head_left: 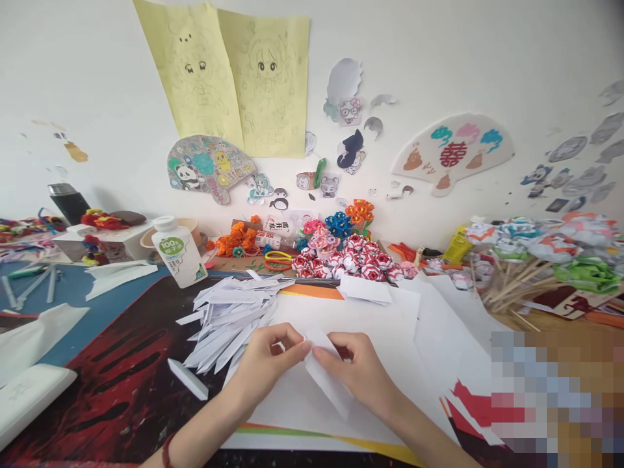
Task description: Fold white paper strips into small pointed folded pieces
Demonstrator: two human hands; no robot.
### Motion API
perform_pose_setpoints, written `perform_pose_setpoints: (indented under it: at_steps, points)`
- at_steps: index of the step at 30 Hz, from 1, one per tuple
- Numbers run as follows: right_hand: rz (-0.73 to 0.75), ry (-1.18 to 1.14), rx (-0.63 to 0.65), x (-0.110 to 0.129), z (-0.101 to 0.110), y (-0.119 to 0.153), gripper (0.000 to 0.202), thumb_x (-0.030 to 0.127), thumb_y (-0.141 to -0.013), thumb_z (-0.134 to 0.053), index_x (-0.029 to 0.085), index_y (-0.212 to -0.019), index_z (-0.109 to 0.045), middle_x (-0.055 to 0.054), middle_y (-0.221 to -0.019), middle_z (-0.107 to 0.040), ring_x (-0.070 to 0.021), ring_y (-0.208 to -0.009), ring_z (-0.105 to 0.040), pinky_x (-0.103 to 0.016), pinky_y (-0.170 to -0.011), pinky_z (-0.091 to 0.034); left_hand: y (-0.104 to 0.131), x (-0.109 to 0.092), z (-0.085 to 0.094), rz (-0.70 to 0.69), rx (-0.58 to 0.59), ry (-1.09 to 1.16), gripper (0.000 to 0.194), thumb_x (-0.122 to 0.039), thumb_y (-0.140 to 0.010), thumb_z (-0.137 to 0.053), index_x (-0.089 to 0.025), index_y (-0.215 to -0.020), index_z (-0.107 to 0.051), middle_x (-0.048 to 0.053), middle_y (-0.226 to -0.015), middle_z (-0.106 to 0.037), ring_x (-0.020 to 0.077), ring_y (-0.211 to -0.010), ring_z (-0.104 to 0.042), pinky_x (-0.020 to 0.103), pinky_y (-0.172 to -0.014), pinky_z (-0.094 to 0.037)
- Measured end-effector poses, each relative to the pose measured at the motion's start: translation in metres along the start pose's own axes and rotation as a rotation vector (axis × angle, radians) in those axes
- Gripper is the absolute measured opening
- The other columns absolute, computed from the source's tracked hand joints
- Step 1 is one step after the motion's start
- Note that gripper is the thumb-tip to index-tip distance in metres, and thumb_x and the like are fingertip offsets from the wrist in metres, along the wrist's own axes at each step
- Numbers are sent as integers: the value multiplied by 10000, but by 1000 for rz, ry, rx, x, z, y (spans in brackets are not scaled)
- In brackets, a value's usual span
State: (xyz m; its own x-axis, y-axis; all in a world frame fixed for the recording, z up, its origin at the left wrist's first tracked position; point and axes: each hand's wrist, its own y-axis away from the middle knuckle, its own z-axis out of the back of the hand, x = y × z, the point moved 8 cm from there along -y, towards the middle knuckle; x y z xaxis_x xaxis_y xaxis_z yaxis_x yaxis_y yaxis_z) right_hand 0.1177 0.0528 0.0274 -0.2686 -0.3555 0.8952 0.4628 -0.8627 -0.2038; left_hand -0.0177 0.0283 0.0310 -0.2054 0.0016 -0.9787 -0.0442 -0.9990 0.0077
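Note:
Between my two hands is a narrow piece of white paper (327, 377), slanting down to the right. My left hand (273, 357) pinches its upper left edge between thumb and fingers. On the other side, my right hand (358, 367) grips the same paper, thumb in front and fingers curled behind. Both hands are over large white sheets (390, 331). A heap of folded white paper strips (234, 318) lies just beyond my left hand, and one folded strip (188, 379) sits apart on the dark red and black mat (127, 370).
A white bottle (180, 252) stands at the back left. Red and white paper flowers (361, 259) line the wall side, with flowers on sticks (511, 279) at the right. A white case (34, 400) lies at the left edge. Red paper scraps (475, 409) are at the lower right.

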Motion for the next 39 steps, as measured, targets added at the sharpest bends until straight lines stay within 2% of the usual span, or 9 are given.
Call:
perform_pose_setpoints:
  at_steps: [7,14,20,27,32,39]
  points:
    - [22,47,-20,8,3,2,403,247,-819,-519,200,-585,-194,52,-610,-165,-90,-565,-223,-244,-513,-188,2,-7,6,-78,-59,-136,238,-383,-820,-604,-162,-741,-640,-9,-660,-565,115,-610,-469,215,-566,-355]
    - [33,66,-3,7,2,1,403,243,-817,-523,200,-589,-193,53,-607,-161,-89,-564,-218,-236,-506,-189,2,-8,5,-83,-58,-87,250,-379,-835,-585,-159,-727,-629,-11,-683,-567,107,-621,-448,208,-573,-343]
    - [38,54,-18,9,3,3,405,258,-825,-529,197,-585,-209,54,-600,-171,-89,-562,-229,-231,-505,-199,3,-13,-1,-150,6,-200,289,-393,-887,-510,-165,-755,-628,-3,-667,-618,127,-635,-528,220,-590,-359]
    - [58,75,-55,8,7,3,420,283,-836,-526,198,-583,-201,56,-591,-173,-89,-555,-226,-239,-503,-193,9,-14,-14,-194,81,-364,379,-379,-929,-431,-168,-635,-547,-29,-563,-558,105,-542,-485,215,-555,-344]
    - [48,72,-60,7,7,4,422,286,-839,-522,198,-587,-194,56,-594,-169,-90,-559,-222,-239,-501,-187,10,-15,-14,-228,39,-389,374,-356,-930,-432,-177,-603,-455,-42,-549,-500,100,-542,-465,209,-551,-336]
    - [64,86,-110,8,11,4,427,308,-845,-519,199,-592,-193,56,-600,-159,-90,-559,-219,-236,-499,-190,11,-17,-17,-221,88,-396,323,-345,-929,-432,-176,-669,-522,-30,-594,-565,107,-567,-507,209,-563,-354]
